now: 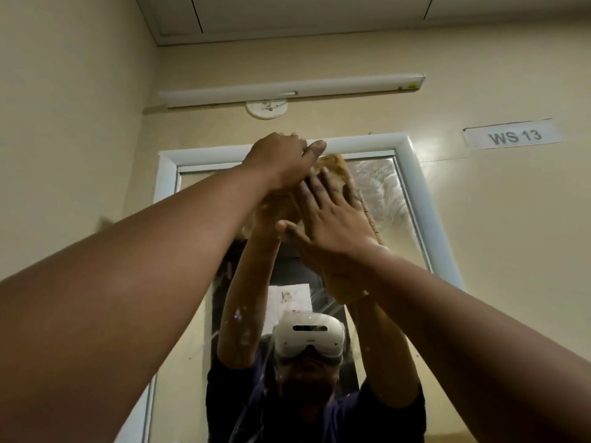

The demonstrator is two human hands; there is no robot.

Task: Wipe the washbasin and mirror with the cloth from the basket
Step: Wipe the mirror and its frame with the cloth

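Note:
An orange-brown cloth (335, 164) is spread against the upper part of the wall mirror (380, 193), which has a pale frame. My right hand (332, 219) presses flat on the cloth with straight, spread fingers. My left hand (281, 161) lies at the cloth's top edge near the mirror's upper frame, fingers bent over it; how it holds the cloth is hidden. Wet streaks show on the glass to the right of the cloth. The mirror reflects both raised arms and a person with a headset. The washbasin is out of view.
A long white tube light fixture (294, 89) is mounted above the mirror, with a round white fitting (267, 109) beneath it. A paper label reading WS 13 (513, 135) is stuck on the cream wall at the right. A side wall stands close at the left.

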